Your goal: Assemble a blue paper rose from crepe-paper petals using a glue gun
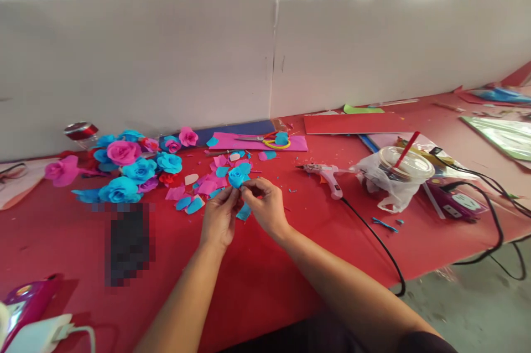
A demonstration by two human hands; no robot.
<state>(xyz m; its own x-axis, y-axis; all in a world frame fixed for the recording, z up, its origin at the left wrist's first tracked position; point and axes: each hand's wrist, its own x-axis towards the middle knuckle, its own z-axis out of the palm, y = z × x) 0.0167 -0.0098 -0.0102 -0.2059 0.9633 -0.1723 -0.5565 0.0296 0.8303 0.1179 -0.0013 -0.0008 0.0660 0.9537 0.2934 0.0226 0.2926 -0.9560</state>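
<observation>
A blue paper flower [238, 175] with curled petals is held up in front of me, over the red table. My left hand [220, 214] pinches it at its base from the left. From the right, my right hand [265, 203] has thumb and fingers closed at the flower's lower edge. The stem end is hidden behind my fingers. Just behind and left of my hands lie loose pink paper petals [209, 184] and blue paper petals [194, 205]. A strip of blue paper [244, 212] shows beneath the flower.
Finished paper flowers [124, 167] are heaped at the left. Yellow-handled scissors [277, 144] lie on folded pink paper [219, 141]. A glue gun [327, 176], its cord trailing, is right of my hands, near a lidded cup [406, 164] in a plastic bag. A white partition [166, 60] stands behind.
</observation>
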